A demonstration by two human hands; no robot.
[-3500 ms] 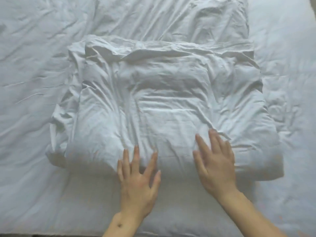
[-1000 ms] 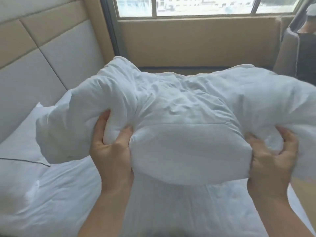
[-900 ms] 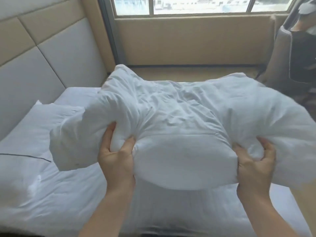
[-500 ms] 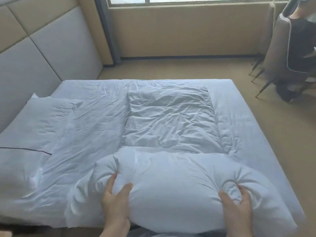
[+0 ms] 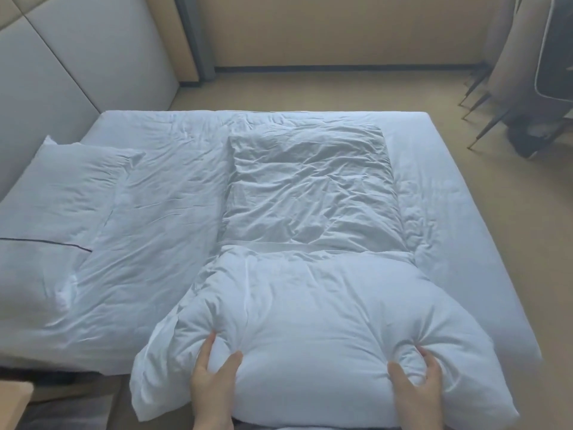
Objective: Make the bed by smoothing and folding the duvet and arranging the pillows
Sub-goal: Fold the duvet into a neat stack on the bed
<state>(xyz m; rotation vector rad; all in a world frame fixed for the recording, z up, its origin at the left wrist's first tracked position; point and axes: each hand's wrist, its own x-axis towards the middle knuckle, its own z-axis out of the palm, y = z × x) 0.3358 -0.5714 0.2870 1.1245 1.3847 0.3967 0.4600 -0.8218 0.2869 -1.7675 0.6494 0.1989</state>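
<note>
We grip the duvet [image 5: 310,330] at 6 o'clock, left hand [image 5: 214,383] and right hand [image 5: 415,386] both clenched in its fabric, pillow [image 5: 55,193] at 9 o'clock

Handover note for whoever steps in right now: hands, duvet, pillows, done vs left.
Left hand: grips the near edge of the folded duvet, fingers dug into the fabric.
Right hand: grips the same edge, further right.
Folded duvet: a thick bundle at the near side of the bed; a flatter folded section lies beyond it.
Pillow: at the headboard end, on the left.
Done: duvet folded.
Left: place and smooth the bundle, arrange the pillow.
</note>
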